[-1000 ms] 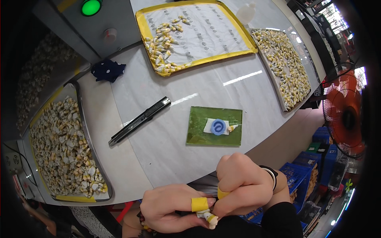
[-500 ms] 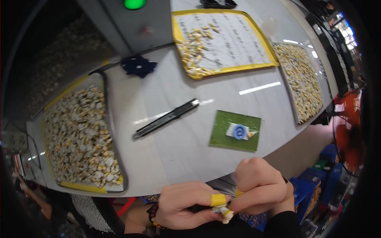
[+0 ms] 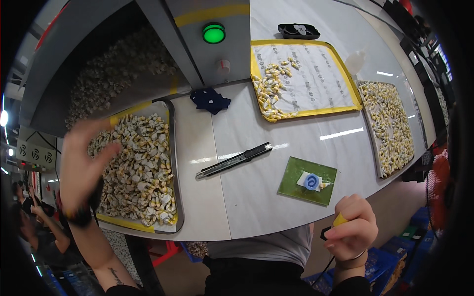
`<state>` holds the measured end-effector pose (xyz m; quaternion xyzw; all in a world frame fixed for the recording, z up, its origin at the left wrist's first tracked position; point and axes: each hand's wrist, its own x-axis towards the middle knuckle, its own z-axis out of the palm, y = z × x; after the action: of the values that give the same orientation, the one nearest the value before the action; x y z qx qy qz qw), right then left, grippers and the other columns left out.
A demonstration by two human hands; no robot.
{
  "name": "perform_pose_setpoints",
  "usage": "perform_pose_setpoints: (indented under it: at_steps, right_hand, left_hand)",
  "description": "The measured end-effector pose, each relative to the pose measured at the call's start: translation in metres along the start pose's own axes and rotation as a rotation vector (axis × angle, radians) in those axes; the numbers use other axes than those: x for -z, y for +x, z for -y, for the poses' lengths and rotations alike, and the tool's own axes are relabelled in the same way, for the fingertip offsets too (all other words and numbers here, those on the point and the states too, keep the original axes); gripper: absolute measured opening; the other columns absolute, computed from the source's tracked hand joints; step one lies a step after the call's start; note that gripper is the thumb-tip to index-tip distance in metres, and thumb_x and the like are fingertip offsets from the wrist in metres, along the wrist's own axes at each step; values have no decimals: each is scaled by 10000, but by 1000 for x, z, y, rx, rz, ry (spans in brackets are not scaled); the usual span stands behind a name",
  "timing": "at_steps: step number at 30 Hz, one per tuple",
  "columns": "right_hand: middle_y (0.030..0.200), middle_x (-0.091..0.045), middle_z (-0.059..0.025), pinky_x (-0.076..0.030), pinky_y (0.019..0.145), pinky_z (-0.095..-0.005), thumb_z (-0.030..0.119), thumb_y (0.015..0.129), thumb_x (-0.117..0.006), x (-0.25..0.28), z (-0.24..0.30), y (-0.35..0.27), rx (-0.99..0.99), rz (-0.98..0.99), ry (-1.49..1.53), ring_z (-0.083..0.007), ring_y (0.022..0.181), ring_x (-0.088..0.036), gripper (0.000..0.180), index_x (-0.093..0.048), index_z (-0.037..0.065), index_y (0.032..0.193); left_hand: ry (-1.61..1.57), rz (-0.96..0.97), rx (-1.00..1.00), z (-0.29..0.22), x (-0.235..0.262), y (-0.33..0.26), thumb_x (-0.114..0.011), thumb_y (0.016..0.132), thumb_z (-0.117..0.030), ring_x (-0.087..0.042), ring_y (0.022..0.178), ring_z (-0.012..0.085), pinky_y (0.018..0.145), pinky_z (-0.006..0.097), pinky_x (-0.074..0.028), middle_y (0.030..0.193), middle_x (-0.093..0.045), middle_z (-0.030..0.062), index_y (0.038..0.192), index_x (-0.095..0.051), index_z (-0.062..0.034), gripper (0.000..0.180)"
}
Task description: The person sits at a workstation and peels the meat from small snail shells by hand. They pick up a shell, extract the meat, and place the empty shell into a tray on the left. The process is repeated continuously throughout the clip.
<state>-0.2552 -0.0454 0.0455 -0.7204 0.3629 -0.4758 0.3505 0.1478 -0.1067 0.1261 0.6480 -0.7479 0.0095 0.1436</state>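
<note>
My left hand (image 3: 81, 167) hovers over the near-left edge of a tray (image 3: 178, 197), blurred by motion, its fingers apart and nothing visible in them. Small white, grey and yellow pieces (image 3: 140, 167) fill that tray in a heap. At the front edge of the table my right hand (image 3: 356, 228) is closed around a small yellow tool with a black end (image 3: 339, 220); most of it is hidden by the fingers. Just beyond this hand lies a green mat (image 3: 291, 190) bearing a blue disc with a spiral (image 3: 311, 182) on a white patch and one small white-yellow piece (image 3: 324, 186).
A black box cutter (image 3: 234, 161) lies mid-table. Behind are a dark blue cloth (image 3: 210, 100), a yellow-rimmed tray (image 3: 316, 113) partly filled with pieces, and a black dish (image 3: 298, 31). Another full tray (image 3: 387, 130) stands right. A grey machine with a green light (image 3: 214, 33) stands back left.
My hands have separated. The left moved from the front of the table to the left tray, without the small piece it pinched. The right moved rightward. My view has shifted.
</note>
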Motion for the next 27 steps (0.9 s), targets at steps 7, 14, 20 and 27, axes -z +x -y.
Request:
perform_pose_setpoints:
  at_steps: [7, 14, 20, 27]
  right_hand:
    - [682, -463, 5, -341, 544, -284, 153, 661, -773, 3, 7, -7, 22, -15, -168, -160, 607, -438, 140, -644, 116, 701]
    - [699, -567, -24, -392, 520, -268, -35, 554, -733, 47, 6, -24, 4, -29, -339, -158, 595, -515, 249, -689, 79, 771]
    - [759, -577, -52, -441, 579, -345, 57, 657, -727, 66, 16, 41, -5, 206, -778, -242, 675, -558, 216, -661, 75, 862]
    - [900, -605, -137, -493, 750, -404, 43, 779, -558, 23, -84, 171, 120, 446, -1011, -317, 890, -602, 196, -595, 38, 971]
  left_hand:
    - [360, 101, 118, 144, -66, 113, -737, 744, -196, -615, 977, 305, 851, 375, -488, 1083, -626, 174, 1141, -628, -50, 438]
    - [-228, 98, 197, 156, -64, 123, -691, 811, -164, -645, 904, 207, 776, 324, -506, 1004, -670, 109, 1131, -630, -46, 346]
    - [-735, -2, -154, -17, -30, 35, -634, 835, -214, -621, 773, 131, 692, 252, -488, 818, -641, 73, 1016, -600, 11, 291]
    - [-1558, 817, -660, -137, -64, -52, -711, 784, -78, -614, 759, 284, 662, 352, -490, 871, -654, 145, 975, -641, 44, 236]
